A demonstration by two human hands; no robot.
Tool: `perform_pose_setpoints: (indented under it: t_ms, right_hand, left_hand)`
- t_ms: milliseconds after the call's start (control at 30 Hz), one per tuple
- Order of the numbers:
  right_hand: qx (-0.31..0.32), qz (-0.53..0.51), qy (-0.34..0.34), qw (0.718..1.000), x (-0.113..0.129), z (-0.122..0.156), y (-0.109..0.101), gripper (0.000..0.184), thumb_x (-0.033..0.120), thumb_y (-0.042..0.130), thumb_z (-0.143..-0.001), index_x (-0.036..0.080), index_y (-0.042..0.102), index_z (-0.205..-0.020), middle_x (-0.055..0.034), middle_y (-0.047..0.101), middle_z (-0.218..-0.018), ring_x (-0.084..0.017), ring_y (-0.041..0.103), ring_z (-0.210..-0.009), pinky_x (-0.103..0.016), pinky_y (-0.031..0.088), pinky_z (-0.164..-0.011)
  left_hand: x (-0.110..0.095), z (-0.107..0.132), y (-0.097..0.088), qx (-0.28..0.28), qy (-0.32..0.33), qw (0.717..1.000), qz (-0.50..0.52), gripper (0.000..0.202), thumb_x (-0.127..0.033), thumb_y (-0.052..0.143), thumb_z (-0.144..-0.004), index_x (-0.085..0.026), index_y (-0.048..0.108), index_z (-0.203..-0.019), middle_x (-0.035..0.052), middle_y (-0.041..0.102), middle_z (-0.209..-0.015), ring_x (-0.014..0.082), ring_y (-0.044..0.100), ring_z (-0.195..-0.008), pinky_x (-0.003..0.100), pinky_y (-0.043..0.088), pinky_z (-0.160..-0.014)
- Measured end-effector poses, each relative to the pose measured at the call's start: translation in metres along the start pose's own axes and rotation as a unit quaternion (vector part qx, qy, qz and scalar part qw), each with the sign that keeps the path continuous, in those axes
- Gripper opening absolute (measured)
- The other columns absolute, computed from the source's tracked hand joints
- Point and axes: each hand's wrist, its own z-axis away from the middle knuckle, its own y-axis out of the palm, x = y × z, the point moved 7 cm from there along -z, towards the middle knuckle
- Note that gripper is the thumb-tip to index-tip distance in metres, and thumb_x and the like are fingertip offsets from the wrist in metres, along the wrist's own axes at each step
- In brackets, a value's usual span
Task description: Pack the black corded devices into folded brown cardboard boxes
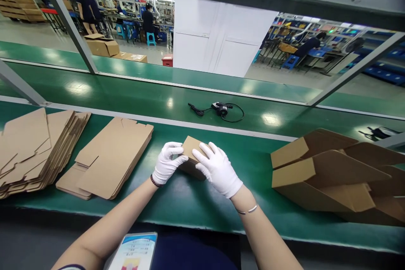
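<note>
A small brown cardboard box [190, 147] sits on the green bench [190, 198] in front of me. My left hand [166, 163], in a white glove, grips the box's left side with curled fingers. The gloved right hand [218, 170] presses down on its top and right side, fingers bent over the cardboard. Both hands touch the box and hide most of it.
Flat unfolded cartons lie in two piles at left [110, 158] and far left [31, 152]. Folded open boxes [332, 173] are stacked at right. A black corded device [221, 109] lies on the conveyor belt beyond. People work at benches in the background.
</note>
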Motion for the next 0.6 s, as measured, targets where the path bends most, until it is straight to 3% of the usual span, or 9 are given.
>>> perform_pose_setpoints:
  t_ms: [167,267,367,433,500,567,600]
  right_hand:
    - [0.015,0.029,0.029,0.999,0.008,0.003,0.004,0.066,0.063,0.055,-0.083,0.031,0.044,-0.140,-0.0168,0.033,-0.147,-0.043,0.026,-0.132,-0.061,0.022,-0.102]
    - [0.024,0.065,0.048,0.996,0.015,-0.014,0.005,0.073,0.057,0.064,-0.079,0.032,0.038,-0.142,-0.0187,0.030,-0.147,-0.043,0.029,-0.129,-0.062,0.020,-0.101]
    - [0.047,0.063,0.040,0.996,0.016,-0.042,0.006,0.078,0.049,0.065,-0.078,0.027,0.032,-0.145,-0.0203,0.036,-0.141,-0.038,0.042,-0.118,-0.053,0.030,-0.096]
    - [0.067,0.051,0.013,0.996,0.011,-0.055,0.006,0.081,0.046,0.064,-0.075,0.026,0.030,-0.146,-0.0180,0.043,-0.134,-0.033,0.048,-0.108,-0.045,0.036,-0.091]
    - [0.076,0.056,-0.003,0.996,-0.007,-0.061,0.005,0.084,0.046,0.066,-0.072,0.025,0.030,-0.145,-0.0156,0.046,-0.128,-0.031,0.050,-0.105,-0.041,0.038,-0.087]
    - [0.060,0.086,0.013,0.994,-0.039,-0.063,0.004,0.082,0.043,0.065,-0.071,0.023,0.032,-0.143,-0.0153,0.048,-0.124,-0.031,0.050,-0.103,-0.039,0.038,-0.084]
    - [0.044,0.108,0.030,0.993,-0.058,-0.063,0.003,0.080,0.042,0.065,-0.071,0.023,0.033,-0.142,-0.0154,0.048,-0.124,-0.031,0.050,-0.101,-0.039,0.038,-0.082]
  left_hand:
    - [0.001,0.006,0.006,0.031,0.090,0.995,-0.011,0.034,-0.024,0.075,-0.077,-0.026,0.056,-0.105,0.0091,0.055,-0.121,0.0231,0.058,-0.114,0.044,0.054,-0.090]
    - [0.001,0.005,0.012,0.034,0.119,0.992,-0.029,0.028,-0.027,0.071,-0.080,-0.026,0.055,-0.103,0.0092,0.056,-0.121,0.0226,0.059,-0.113,0.042,0.055,-0.087]
    - [-0.004,0.003,0.010,0.041,0.121,0.990,-0.057,0.024,-0.026,0.066,-0.084,-0.024,0.055,-0.106,0.0105,0.056,-0.120,0.0214,0.061,-0.110,0.042,0.054,-0.089]
    - [-0.008,-0.001,0.004,0.080,0.112,0.984,-0.113,0.029,-0.026,0.064,-0.085,-0.024,0.057,-0.112,0.0119,0.056,-0.125,0.0229,0.059,-0.113,0.044,0.051,-0.094]
    - [0.001,-0.007,-0.008,0.161,0.053,0.952,-0.255,0.043,-0.034,0.066,-0.082,-0.025,0.055,-0.122,0.0131,0.051,-0.135,0.0274,0.051,-0.124,0.048,0.045,-0.102]
    - [0.021,-0.014,-0.037,0.217,-0.052,0.885,-0.409,0.058,-0.044,0.068,-0.077,-0.023,0.052,-0.129,0.0156,0.045,-0.142,0.0341,0.042,-0.132,0.052,0.039,-0.105]
    - [0.031,-0.020,-0.056,0.220,-0.103,0.853,-0.463,0.063,-0.047,0.068,-0.075,-0.021,0.052,-0.130,0.0176,0.044,-0.143,0.0373,0.038,-0.133,0.055,0.037,-0.105]
